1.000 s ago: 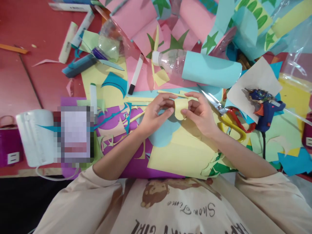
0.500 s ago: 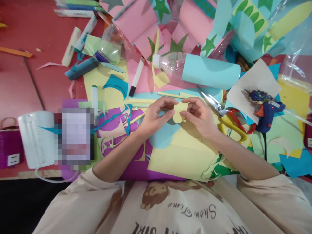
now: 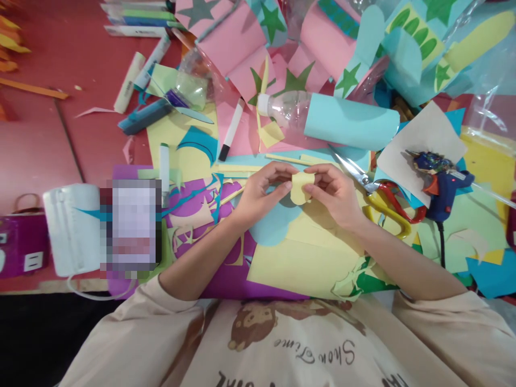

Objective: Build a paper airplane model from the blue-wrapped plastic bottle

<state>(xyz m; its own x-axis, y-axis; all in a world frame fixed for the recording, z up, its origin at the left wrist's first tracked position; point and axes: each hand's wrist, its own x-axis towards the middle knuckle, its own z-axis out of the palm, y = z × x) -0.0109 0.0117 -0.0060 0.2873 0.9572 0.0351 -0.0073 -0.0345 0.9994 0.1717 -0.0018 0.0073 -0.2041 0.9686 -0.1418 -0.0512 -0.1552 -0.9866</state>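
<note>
A small pale yellow paper piece (image 3: 300, 189) with a wavy, rounded edge is held up between my two hands. My left hand (image 3: 268, 191) pinches its left side between thumb and fingers. On the right side, my right hand (image 3: 332, 192) grips it the same way, thumb in front. Below the hands lie a light blue paper shape (image 3: 271, 224) and large pale yellow sheets (image 3: 298, 263). Beyond them rests a plastic bottle (image 3: 350, 121) on its side, its lower part wrapped in light blue paper.
Scissors (image 3: 387, 201) with red and yellow handles lie right of my hands, beside a blue glue gun (image 3: 445, 196). Purple paper scraps (image 3: 189, 207), a white marker (image 3: 164, 166) and a blurred-out device (image 3: 135, 223) are on the left. Pink paper pieces (image 3: 229, 37) stand behind.
The whole view has shifted slightly, so things appear a little farther right. Both hands still hold the yellow piece, which looks slightly more curved.
</note>
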